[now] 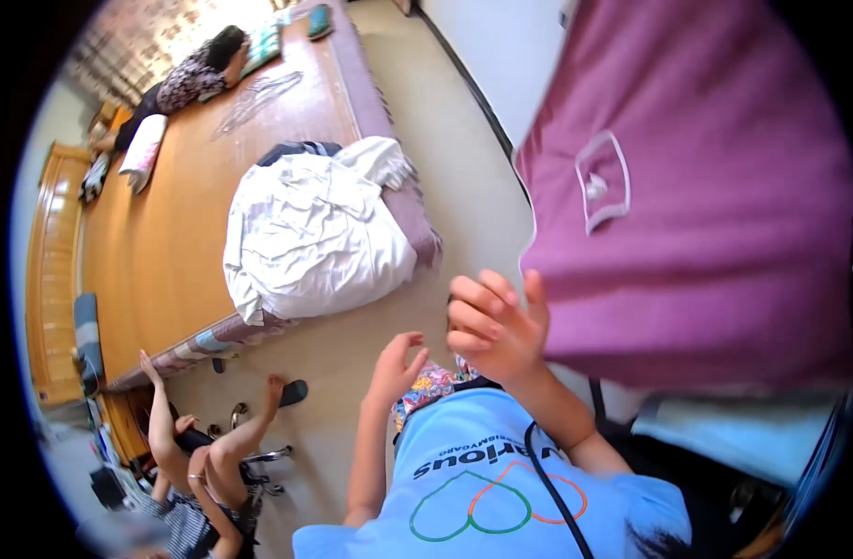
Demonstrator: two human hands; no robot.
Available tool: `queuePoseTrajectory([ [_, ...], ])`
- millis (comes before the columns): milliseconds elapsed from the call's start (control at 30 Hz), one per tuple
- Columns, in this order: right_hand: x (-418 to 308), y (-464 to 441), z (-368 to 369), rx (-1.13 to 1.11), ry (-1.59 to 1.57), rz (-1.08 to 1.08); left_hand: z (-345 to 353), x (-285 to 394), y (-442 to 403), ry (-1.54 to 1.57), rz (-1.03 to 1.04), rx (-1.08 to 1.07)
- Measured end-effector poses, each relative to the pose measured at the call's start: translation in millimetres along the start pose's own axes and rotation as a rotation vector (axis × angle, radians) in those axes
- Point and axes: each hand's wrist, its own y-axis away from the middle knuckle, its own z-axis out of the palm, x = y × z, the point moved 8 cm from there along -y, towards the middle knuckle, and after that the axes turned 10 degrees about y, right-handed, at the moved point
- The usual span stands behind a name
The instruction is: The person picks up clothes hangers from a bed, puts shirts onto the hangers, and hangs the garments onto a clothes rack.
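Note:
My right hand (501,321) is raised in front of my blue T-shirt (487,466), close to the lower left edge of a purple cloth (706,252). Its fingers are loosely curled and apart, with nothing visible in them. Lower and to the left, my left hand (396,368) hangs in the air with fingers bent and spread, also without an object. A white-edged patch (603,182) with a small white piece on it shows on the purple cloth. A crumpled white shirt (319,238) lies on the bed corner nearest my hands, over a dark garment (298,149).
The large bed (180,247) has a wooden-looking surface and a fringed cover. One person (194,79) lies at its far side; another person (217,466) sits on a wheeled chair, lower left. A slipper (294,392) is on the floor. A black cord (548,484) crosses my shirt.

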Motion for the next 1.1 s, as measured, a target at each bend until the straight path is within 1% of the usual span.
queuePoseTrajectory([
  [67, -37.2, -27.6, -0.6, -0.055, 0.048, -0.019, 19.9, 16.7, -36.9, 0.015, 0.005, -0.140],
  [133, -67.0, -52.4, -13.4, 0.046, 0.071, 0.007, 26.1, 34.6, -67.2, -0.109, 0.083, -0.179],
  [200, -100.4, -68.5, -24.0, 0.140, 0.564, -0.059, 27.7, 36.8, -94.9, -0.109, 0.041, -0.196],
  [233, -120.5, -73.7, -26.9, 0.202, 0.971, -0.124, 28.1, 32.3, -107.5, -0.155, 0.015, -0.214],
  [267, -129.4, -81.2, -29.3, 0.172, 0.963, -0.092, 25.3, 30.3, -120.2, -0.158, 0.007, -0.172],
  [333, -159.2, -95.2, -41.3, 0.325, 1.798, -0.033, 25.7, 24.1, -146.0, -0.212, -0.014, -0.192],
  [367, -169.6, -105.3, -46.3, 0.300, 1.791, -0.032, 26.3, 19.6, -161.1, -0.203, -0.026, -0.203],
  [433, -187.0, -127.9, -66.1, 0.250, 2.117, 0.158, 31.5, 10.1, -196.6, -0.237, -0.051, -0.271],
  [467, -198.3, -140.8, -73.2, 0.238, 2.117, 0.153, 34.5, 4.7, -216.5, -0.273, -0.066, -0.316],
  [533, -212.7, -167.3, -97.4, 0.174, 2.351, 0.380, 35.4, 5.8, -259.5, -0.311, -0.061, -0.365],
  [567, -221.2, -182.1, -111.1, 0.124, 2.403, 0.450, 35.7, 1.0, -282.3, -0.329, -0.047, -0.371],
  [600, -232.9, -200.0, -121.0, 0.116, 2.412, 0.442, 35.7, -2.7, -306.5, -0.345, -0.031, -0.374],
  [667, -246.2, -241.7, -136.8, -0.051, 2.497, 0.475, 28.6, -6.0, -356.8, -0.318, -0.017, -0.333],
  [700, -256.1, -266.2, -143.8, -0.022, 2.522, 0.509, 21.9, -2.3, -382.6, -0.303, -0.010, -0.309],
  [733, -265.3, -294.7, -149.5, -0.032, 2.530, 0.498, 11.2, 2.0, -410.5, -0.293, -0.002, -0.286],
  [767, -274.4, -322.2, -152.3, -0.091, 2.634, 0.435, -1.0, 8.5, -435.8, -0.350, 0.003, -0.249],
  [800, -281.4, -345.2, -154.4, -0.140, 2.731, 0.381, -12.1, 9.1, -460.0, -0.346, 0.003, -0.258],
  [833, -285.0, -372.0, -147.9, -0.279, 2.758, 0.163, -27.8, 10.6, -483.8, -0.261, 0.031, -0.174],
  [867, -283.9, -398.3, -138.9, -0.433, 2.779, 0.058, -43.6, 13.8, -506.4, -0.174, 0.057, -0.093],
  [933, -279.7, -446.3, -115.8, -0.656, 2.735, -0.075, -90.1, 46.3, -540.8, -0.035, 0.084, 0.102],
  [967, -275.8, -463.9, -105.0, -0.790, 2.720, -0.203, -110.2, 66.3, -555.2, 0.227, 0.030, 0.175],
  [1000, -279.7, -483.0, -106.8, -0.765, 2.721, -0.176, -129.9, 83.0, -567.1, 0.477, -0.029, 0.262],
  [1033, -274.8, -494.9, -99.7, -0.961, 2.670, -0.374, -138.5, 95.4, -581.2, 0.475, -0.047, 0.258],
  [1067, -270.8, -502.6, -95.3, -1.159, 2.586, -0.575, -151.8, 114.8, -593.2, 0.595, 0.107, 0.320],
  [1100, -272.8, -520.4, -101.3, -1.162, 2.567, -0.559, -165.8, 131.5, -602.2, 0.713, 0.263, 0.389],
])
